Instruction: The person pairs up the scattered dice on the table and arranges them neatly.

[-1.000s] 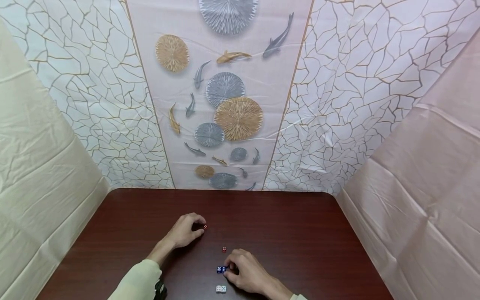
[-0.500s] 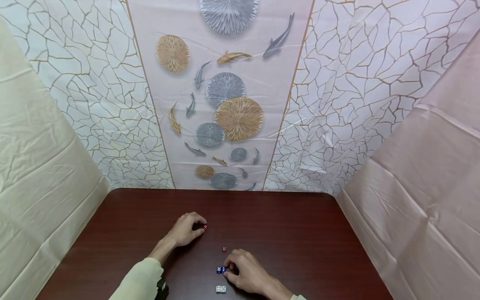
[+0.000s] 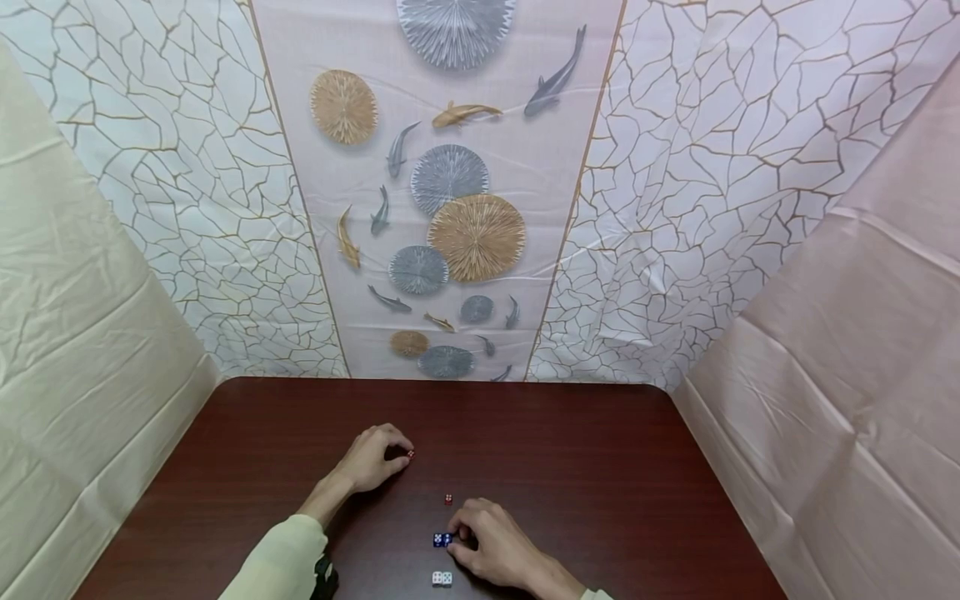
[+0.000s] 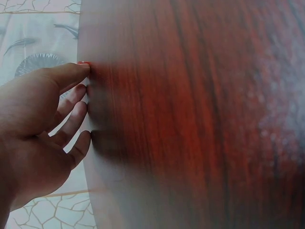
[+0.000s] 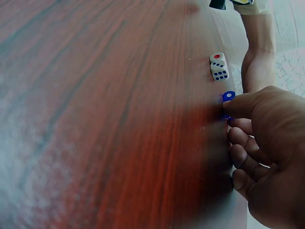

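My left hand reaches over the table's left-middle and pinches a red die between thumb and finger. Only a sliver of that die shows past the thumb in the left wrist view. Lower right, my right hand pinches the right one of two blue dice, whose left one sits side by side with it. The thumb partly covers the blue dice in the right wrist view. A second red die lies alone just beyond the blue pair.
Two white dice sit together on the dark wood table, nearer the person than the blue pair. Patterned cloth hangs behind the table's far edge. Plain cloth panels flank both sides.
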Demonstrator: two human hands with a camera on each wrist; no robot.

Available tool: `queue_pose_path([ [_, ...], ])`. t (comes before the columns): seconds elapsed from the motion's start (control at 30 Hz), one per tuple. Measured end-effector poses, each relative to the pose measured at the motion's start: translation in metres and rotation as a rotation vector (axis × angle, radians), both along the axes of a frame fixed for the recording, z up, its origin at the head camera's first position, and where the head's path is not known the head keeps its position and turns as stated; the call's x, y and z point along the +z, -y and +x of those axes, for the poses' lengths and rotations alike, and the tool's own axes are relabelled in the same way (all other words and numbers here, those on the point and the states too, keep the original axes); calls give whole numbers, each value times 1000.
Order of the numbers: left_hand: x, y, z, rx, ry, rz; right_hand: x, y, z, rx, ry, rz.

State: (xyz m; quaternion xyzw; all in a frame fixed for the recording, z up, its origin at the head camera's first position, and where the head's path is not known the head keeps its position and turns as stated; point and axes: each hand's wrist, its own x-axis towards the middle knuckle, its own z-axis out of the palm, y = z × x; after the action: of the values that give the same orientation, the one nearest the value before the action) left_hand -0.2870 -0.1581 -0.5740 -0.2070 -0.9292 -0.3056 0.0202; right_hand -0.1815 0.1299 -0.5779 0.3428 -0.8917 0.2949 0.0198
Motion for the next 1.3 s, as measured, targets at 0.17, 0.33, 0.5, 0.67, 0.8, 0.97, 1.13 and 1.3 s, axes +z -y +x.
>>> queue_pose_path([
  [0.17,0,0,0,3,-2,0,0,0,0,1,-9,-2],
  [0.33,-1,0,-1,-2,-11,-5,-1,0,0,5,-12,-6],
  [0.5,-2,0,-2,-5,-18,-7,-1,0,0,7,-10,-6],
  [0.67,-3,0,-3,-5,-27,-19,-1,0,1,3,-16,-4],
  [0.8,-4,1,-2,-6,-41,-25,-1,0,1,3,-26,-4],
  [0.97,-1,1,4,-18,-49,-19,-1,0,1,5,-13,-2],
  [1.13,1,0,14,-64,-81,-21,-1,0,0,2,-7,-1],
  [1.3,-1,-2,25,-120,-131,-27,-1,0,0,0,-3,-6],
])
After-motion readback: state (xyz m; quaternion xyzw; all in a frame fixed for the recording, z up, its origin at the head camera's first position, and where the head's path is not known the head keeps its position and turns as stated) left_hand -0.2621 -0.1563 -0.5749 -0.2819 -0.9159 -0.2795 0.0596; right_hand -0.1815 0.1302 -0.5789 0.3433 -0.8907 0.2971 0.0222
